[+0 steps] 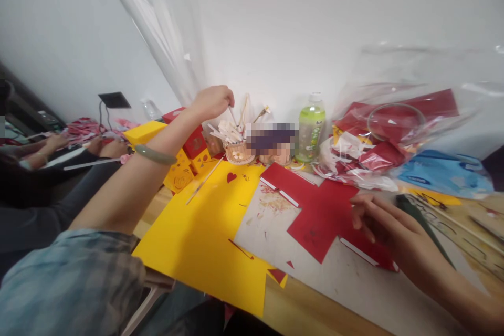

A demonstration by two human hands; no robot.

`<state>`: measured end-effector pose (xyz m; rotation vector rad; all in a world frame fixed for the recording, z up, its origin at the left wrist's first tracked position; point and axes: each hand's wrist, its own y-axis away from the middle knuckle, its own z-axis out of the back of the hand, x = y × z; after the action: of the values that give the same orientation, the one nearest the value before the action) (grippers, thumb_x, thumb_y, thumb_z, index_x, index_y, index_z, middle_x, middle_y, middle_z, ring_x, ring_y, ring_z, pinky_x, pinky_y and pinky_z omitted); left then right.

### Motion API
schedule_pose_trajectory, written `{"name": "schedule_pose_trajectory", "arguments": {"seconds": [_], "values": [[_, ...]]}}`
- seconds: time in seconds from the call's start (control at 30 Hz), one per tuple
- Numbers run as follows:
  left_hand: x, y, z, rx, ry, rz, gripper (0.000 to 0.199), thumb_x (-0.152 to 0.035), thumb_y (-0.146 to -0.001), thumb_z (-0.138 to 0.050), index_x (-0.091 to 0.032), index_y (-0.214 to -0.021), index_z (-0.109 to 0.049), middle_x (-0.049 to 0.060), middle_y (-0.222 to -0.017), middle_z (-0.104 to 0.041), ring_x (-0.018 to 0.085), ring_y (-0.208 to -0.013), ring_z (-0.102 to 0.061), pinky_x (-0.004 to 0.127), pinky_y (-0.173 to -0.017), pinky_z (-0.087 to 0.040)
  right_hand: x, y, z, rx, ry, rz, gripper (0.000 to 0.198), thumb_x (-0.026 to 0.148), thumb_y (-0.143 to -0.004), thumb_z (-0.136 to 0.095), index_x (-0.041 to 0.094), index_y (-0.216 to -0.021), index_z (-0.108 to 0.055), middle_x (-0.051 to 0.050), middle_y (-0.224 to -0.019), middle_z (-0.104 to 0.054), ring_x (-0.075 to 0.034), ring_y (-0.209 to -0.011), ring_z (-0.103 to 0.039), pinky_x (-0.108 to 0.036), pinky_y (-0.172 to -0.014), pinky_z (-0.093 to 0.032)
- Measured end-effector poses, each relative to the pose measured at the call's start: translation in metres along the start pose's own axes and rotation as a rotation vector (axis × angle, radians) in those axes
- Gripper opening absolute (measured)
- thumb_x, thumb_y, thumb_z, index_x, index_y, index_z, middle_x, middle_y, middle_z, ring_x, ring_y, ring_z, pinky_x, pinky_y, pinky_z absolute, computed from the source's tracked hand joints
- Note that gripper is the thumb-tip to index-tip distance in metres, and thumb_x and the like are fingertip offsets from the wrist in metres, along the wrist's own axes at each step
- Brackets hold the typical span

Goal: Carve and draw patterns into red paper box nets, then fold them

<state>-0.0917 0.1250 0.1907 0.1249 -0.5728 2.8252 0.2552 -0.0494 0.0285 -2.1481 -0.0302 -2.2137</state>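
My left hand (214, 101) is raised at the back of the table, its fingers pinched on a thin pale stick (231, 114) above a small wicker basket (239, 156). The basket is crammed with white sticks and pale pieces. My right hand (388, 220) hovers at or rests on the right part of a red cross-shaped paper cutout (318, 210); contact is hard to judge. Its fingers are loosely curled and apart, with nothing visible in them. White strips run along some edges of the cutout. A yellow sheet (205, 236) lies to its left.
Behind stand a green drink bottle (311, 128) and clear bags of red scraps (386, 142). A blue packet (444, 173) and a ruler (452, 220) lie right. Yellow boxes (179, 170) sit beneath my left forearm. Another person's hands (55, 143) are at far left.
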Motion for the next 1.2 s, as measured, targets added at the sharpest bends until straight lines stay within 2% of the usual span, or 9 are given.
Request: {"name": "schedule_pose_trajectory", "arguments": {"seconds": [0.23, 0.37, 0.53, 0.67, 0.8, 0.87, 0.97, 1.1, 1.2], "values": [[-0.004, -0.011, -0.040, 0.246, 0.028, -0.130, 0.035, -0.008, -0.075, -0.045, -0.018, -0.095, -0.071, 0.003, -0.093, -0.070, 0.016, -0.084, -0.060, 0.018, -0.070, -0.038, -0.001, 0.000, -0.002, 0.102, 0.013, -0.056, 0.029, 0.048, -0.077, -0.063, 0.020, -0.081, -0.059, 0.001, -0.061, -0.054, -0.009, -0.049, -0.040, -0.019, -0.043, -0.032], [-0.007, -0.021, -0.042, 0.331, 0.010, -0.161, 0.039, -0.011, -0.071, -0.055, -0.023, -0.105, -0.069, 0.002, -0.093, -0.071, 0.016, -0.081, -0.061, 0.018, -0.070, -0.040, -0.001, 0.000, -0.002, 0.098, -0.022, -0.126, 0.034, 0.051, -0.073, -0.066, 0.020, -0.086, -0.058, 0.002, -0.059, -0.054, -0.008, -0.048, -0.040, -0.017, -0.042, -0.031], [-0.021, -0.023, -0.031, 0.245, -0.011, -0.165, 0.033, -0.016, -0.074, -0.054, -0.022, -0.103, -0.069, 0.002, -0.097, -0.070, 0.017, -0.090, -0.060, 0.021, -0.080, -0.041, 0.001, -0.001, -0.003, 0.112, -0.011, -0.171, 0.037, 0.054, -0.070, -0.068, 0.020, -0.082, -0.058, 0.003, -0.058, -0.052, -0.007, -0.049, -0.040, -0.017, -0.042, -0.031], [-0.034, -0.018, -0.027, 0.120, -0.029, -0.134, 0.025, -0.020, -0.077, -0.051, -0.018, -0.092, -0.071, 0.005, -0.096, -0.068, 0.020, -0.092, -0.059, 0.025, -0.079, -0.042, 0.002, -0.001, -0.003, 0.121, 0.007, -0.185, 0.038, 0.056, -0.070, -0.066, 0.019, -0.077, -0.057, 0.003, -0.059, -0.051, -0.007, -0.048, -0.040, -0.016, -0.039, -0.030], [-0.038, -0.007, -0.019, -0.012, -0.064, -0.089, 0.034, -0.032, -0.087, -0.040, -0.016, -0.102, -0.066, 0.010, -0.104, -0.064, 0.024, -0.096, -0.057, 0.031, -0.076, -0.042, 0.005, 0.000, -0.002, 0.147, 0.049, -0.189, 0.040, 0.057, -0.071, -0.065, 0.018, -0.069, -0.054, 0.003, -0.057, -0.049, -0.006, -0.047, -0.038, -0.016, -0.039, -0.029], [-0.038, 0.001, -0.016, 0.015, -0.090, -0.101, 0.042, -0.042, -0.089, -0.037, -0.016, -0.097, -0.068, 0.009, -0.090, -0.067, 0.022, -0.084, -0.059, 0.029, -0.069, -0.041, 0.006, 0.000, -0.002, 0.155, 0.064, -0.215, 0.042, 0.059, -0.070, -0.064, 0.018, -0.068, -0.053, 0.005, -0.053, -0.045, -0.005, -0.043, -0.035, -0.016, -0.037, -0.025], [-0.037, 0.016, -0.018, 0.132, -0.159, -0.166, 0.041, -0.049, -0.082, -0.046, -0.017, -0.078, -0.071, 0.006, -0.072, -0.066, 0.020, -0.072, -0.060, 0.027, -0.064, -0.038, 0.007, 0.000, -0.002, 0.151, 0.076, -0.244, 0.044, 0.062, -0.067, -0.065, 0.019, -0.068, -0.053, 0.005, -0.052, -0.043, -0.005, -0.041, -0.032, -0.016, -0.036, -0.022], [-0.030, 0.029, -0.033, 0.219, -0.263, -0.249, 0.024, -0.033, -0.077, -0.053, -0.018, -0.082, -0.071, 0.008, -0.083, -0.067, 0.022, -0.082, -0.060, 0.025, -0.065, -0.037, 0.004, -0.001, -0.002, 0.150, 0.078, -0.222, 0.045, 0.062, -0.066, -0.065, 0.019, -0.064, -0.053, 0.003, -0.055, -0.046, -0.007, -0.047, -0.037, -0.017, -0.039, -0.027], [-0.025, 0.029, -0.044, 0.214, -0.326, -0.281, 0.025, -0.020, -0.079, -0.047, -0.017, -0.089, -0.071, 0.011, -0.087, -0.067, 0.023, -0.087, -0.059, 0.027, -0.066, -0.037, 0.003, -0.001, -0.002, 0.149, 0.093, -0.214, 0.045, 0.063, -0.066, -0.064, 0.019, -0.064, -0.054, 0.003, -0.055, -0.046, -0.007, -0.047, -0.036, -0.018, -0.039, -0.027]]}}
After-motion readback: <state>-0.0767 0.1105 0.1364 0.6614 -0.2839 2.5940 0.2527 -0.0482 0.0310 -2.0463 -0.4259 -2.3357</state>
